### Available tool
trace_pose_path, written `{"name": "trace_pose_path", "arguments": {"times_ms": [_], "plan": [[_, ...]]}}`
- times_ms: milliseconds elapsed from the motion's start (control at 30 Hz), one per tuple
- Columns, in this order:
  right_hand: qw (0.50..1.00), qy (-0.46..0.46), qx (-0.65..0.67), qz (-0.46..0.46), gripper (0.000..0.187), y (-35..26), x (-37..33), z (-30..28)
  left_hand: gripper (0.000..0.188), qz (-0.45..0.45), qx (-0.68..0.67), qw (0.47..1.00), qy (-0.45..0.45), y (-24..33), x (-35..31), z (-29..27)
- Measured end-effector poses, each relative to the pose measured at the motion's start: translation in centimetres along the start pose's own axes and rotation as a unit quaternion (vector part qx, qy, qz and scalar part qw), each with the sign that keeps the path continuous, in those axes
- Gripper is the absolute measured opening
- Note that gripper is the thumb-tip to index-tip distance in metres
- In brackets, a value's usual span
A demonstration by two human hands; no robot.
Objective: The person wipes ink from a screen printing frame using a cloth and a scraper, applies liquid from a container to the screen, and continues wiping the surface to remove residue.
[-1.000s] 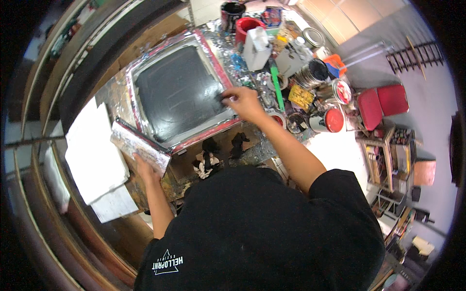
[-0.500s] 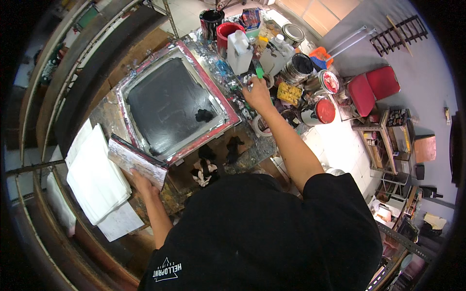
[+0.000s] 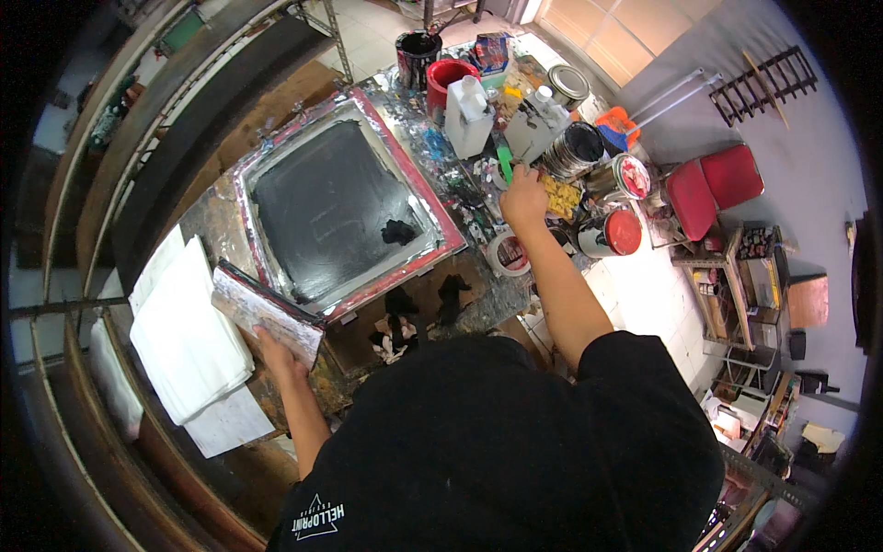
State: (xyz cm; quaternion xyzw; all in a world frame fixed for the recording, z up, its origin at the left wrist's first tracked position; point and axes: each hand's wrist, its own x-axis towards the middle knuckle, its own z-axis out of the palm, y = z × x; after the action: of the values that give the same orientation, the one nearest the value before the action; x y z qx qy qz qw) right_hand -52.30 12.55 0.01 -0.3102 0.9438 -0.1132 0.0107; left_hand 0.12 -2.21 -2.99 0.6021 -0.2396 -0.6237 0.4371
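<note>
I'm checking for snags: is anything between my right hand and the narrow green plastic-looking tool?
Nothing visible stands between them: your right hand is close beside the narrow green plastic-looking tool; contact is unclear.

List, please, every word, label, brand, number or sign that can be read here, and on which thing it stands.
Black shirt: white lettering with a triangular outline, upside down in this view; I do not copy its wording.
Blue-and-red packet: printing too small to read.
Other containers: any marks are too small or blurred to read.
</note>
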Motion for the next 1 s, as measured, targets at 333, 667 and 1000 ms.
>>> {"name": "trace_pose_path", "arguments": {"times_ms": [333,667,1000], "plan": [[0.997,-0.058,0.044,-0.029,0.026,2.7,-3.7,-2.0,0.080,-0.011,0.091,0.995,0.031,0.5,-0.4,0.2],[0.983,0.095,0.063,0.141,0.045,15.3,-8.7,-13.2,0.080,-0.025,0.070,0.997,0.012,0.3,0.1,-0.6],[0.987,0.128,0.005,0.100,0.043,21.6,-6.9,-9.5,0.080,-0.006,0.103,0.994,0.031,1.3,-1.6,1.8]]}}
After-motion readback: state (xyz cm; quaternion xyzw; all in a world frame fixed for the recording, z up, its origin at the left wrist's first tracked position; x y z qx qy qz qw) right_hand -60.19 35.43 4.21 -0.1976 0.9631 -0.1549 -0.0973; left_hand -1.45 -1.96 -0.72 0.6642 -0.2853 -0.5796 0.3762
